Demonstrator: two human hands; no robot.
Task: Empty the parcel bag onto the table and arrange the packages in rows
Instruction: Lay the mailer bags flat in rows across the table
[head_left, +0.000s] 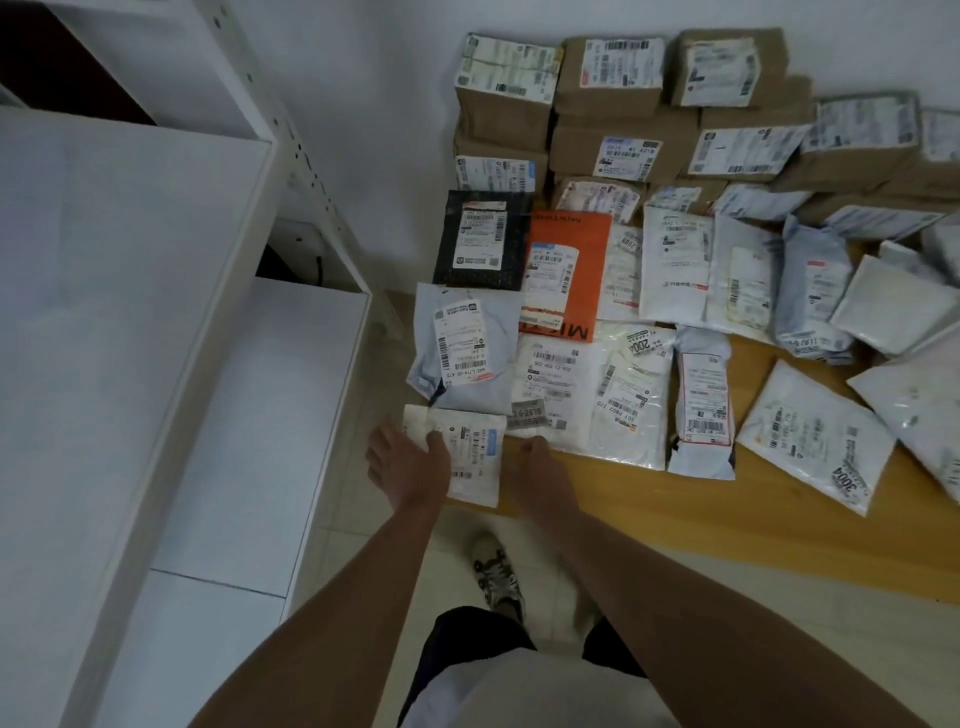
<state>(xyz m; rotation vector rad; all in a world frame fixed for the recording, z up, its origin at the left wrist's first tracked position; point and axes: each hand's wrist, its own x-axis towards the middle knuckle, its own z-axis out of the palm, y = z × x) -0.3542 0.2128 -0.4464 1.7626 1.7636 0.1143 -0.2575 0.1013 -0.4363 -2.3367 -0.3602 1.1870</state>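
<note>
- Nearest, the person's dark shorts and one patterned shoe (497, 577) show on the pale tiled floor, both bare forearms reaching forward.
- The left hand (405, 465) lies flat on a small white packet (467, 457) at the near left corner of the wooden tabletop (727, 519), its fingers (435, 442) spread apart and straight, pressing on the label.
- The right hand (524, 457) sits at the packet's right edge with its fingers curled under; I cannot tell whether they pinch the edge or merely rest beside it.
- Just beyond lies a row of soft mailers: a grey-blue mailer (465, 353), a white labelled one (553, 384), a clear-wrapped one (631, 405) and a narrow white-and-blue one (704, 400), edges touching or overlapping.
- To the right, a white bag marked 3004 (815, 441) lies tilted, apart from that row.
- Further back comes another row: a black mailer (483, 244), an orange envelope (569, 275), then several white and grey bags (675, 265) side by side.
- Against the wall, brown cardboard boxes (613, 104) stand stacked in layers, labels facing up.
- A white shelf unit (130, 312) fills the left side, beside the tabletop.
</note>
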